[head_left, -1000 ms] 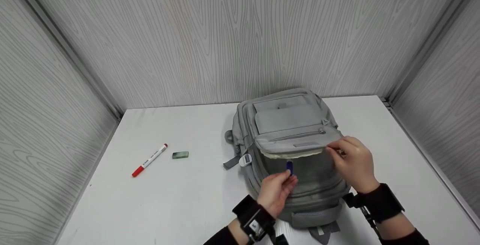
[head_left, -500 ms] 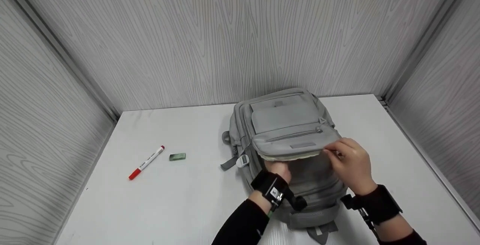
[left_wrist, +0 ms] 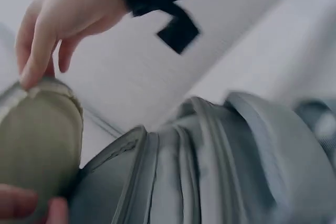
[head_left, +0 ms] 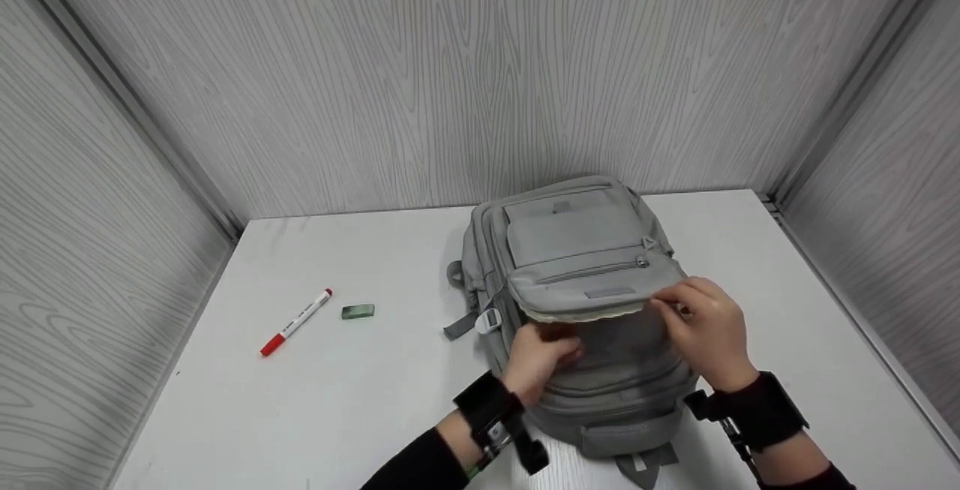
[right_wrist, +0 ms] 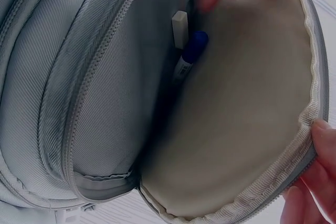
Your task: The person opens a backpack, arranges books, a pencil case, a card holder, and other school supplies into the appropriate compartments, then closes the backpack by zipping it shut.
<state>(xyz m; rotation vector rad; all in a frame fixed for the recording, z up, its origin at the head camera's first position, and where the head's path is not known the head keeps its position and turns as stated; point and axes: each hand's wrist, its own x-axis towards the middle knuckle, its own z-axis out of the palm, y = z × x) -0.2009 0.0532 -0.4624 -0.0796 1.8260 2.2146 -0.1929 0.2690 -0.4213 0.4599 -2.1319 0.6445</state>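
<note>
Grey backpack (head_left: 581,310) lying flat on the white table (head_left: 360,392), toward three o'clock of its middle, front pocket unzipped. Right hand (head_left: 705,332) at the pocket's three o'clock edge, fingers curled and pinching the pocket flap (head_left: 592,291), lifted so the mouth gapes and the beige lining shows; from the right wrist view, fingertips (right_wrist: 315,182) clamped on the zip-trimmed rim, apparently to keep the opening wide for the other hand. Left hand (head_left: 536,359) at the pocket mouth, around seven o'clock of the flap, fingers reaching under the raised edge; whether anything is held there, cannot tell, since the fingertips are hidden by the flap in the head view and blurred in both wrist views. Inside the pocket, seen from the right wrist: blue marker (right_wrist: 190,56) standing against the back wall in what looks like a narrow sleeve, cap end up, with a small white tab (right_wrist: 179,29) just beside it at ten o'clock; blurred fingers just above both, not plainly touching. Out on the table, well apart at nine o'clock of the backpack: red marker (head_left: 296,321) lying slanted, and a small green eraser (head_left: 358,311) just beside it at three o'clock, neither touched. Grey wood-grain panels (head_left: 480,77) closing the table on three sides.
</note>
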